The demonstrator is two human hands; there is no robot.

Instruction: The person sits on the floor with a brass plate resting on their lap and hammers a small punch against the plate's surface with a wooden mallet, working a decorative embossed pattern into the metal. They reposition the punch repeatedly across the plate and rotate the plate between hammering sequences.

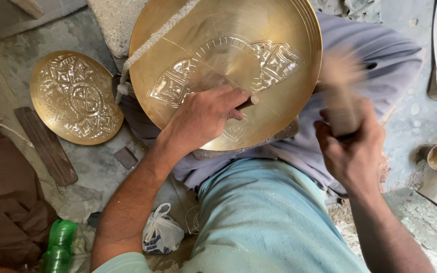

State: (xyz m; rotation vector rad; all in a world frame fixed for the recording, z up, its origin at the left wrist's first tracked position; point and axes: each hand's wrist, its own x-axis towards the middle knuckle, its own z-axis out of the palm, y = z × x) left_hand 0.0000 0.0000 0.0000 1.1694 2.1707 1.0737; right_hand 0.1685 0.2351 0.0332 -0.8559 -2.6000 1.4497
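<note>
Left hand (206,117) is clamped around a short punch (249,100), its tip set on the big brass plate (228,65) propped across the lap — mid-chasing, by the look of it, with two ornate panels already raised and the pattern only partly done. Right hand (352,146) is closed on a blurred mallet (341,96), caught in swing. The next blow calls for a steady punch and a square hit. A finished embossed plate (74,96) lies on the floor, well apart.

A single head-worn camera looks steeply down from close above. The round engraved brass plate (226,65) lies just beyond the fingers (231,98), filling the upper frame.
</note>
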